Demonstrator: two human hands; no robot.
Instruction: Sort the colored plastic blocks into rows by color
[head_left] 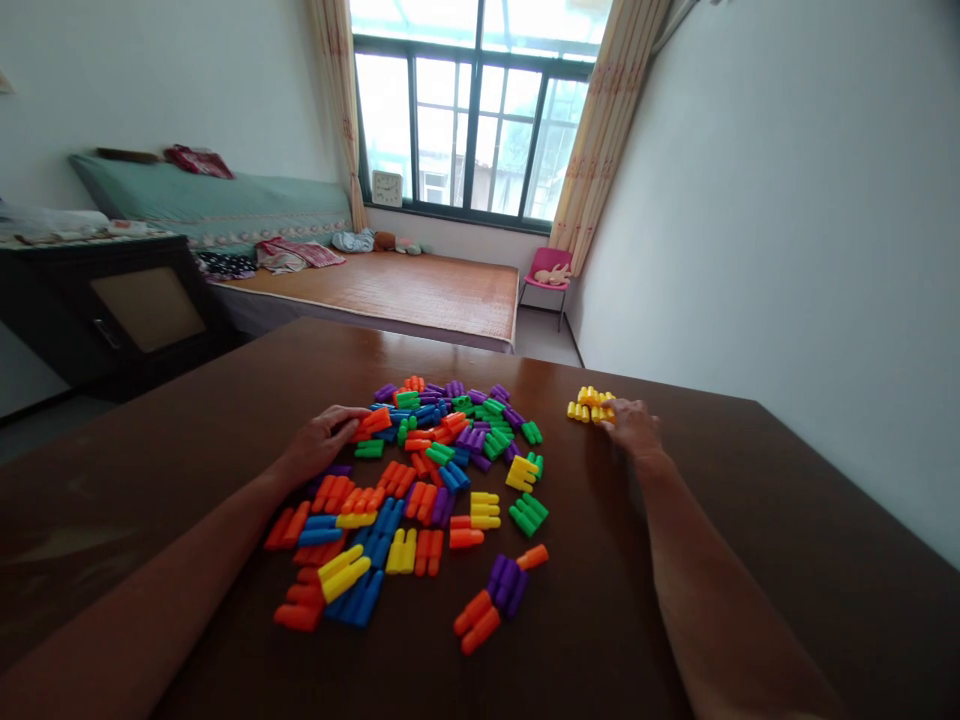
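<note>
From where I stand, the person's left hand (324, 440) has its grip nearly closed, thumb and fingers lightly pinching an orange block (373, 424) at the left edge of a mixed heap (454, 430) of plastic pieces on the desk (600, 600). The right hand (637, 428) reaches to a small cluster of yellow blocks (589, 397), well apart from the heap; its fingers curl down at the cluster's right side, and I can't tell how far that grip is open or whether it has hold of a piece or merely touches one. With the left, a light pinch on the block's flat sides would serve best, lifting straight up so the green block (369, 449) just below that grip isn't dragged along. With the right, small fingertip moves make sense, since a push of the palm could scatter the yellow pieces. Beyond the left grip, towards the heap's middle, blue, purple and green pieces overlap so much that I can't say which are joined and which only lean together. The left fingers cover one end of the orange block, and a purple piece beneath that wrist is partly hidden. The right fingers mask part of the yellow cluster, so its full count escapes me.
</note>
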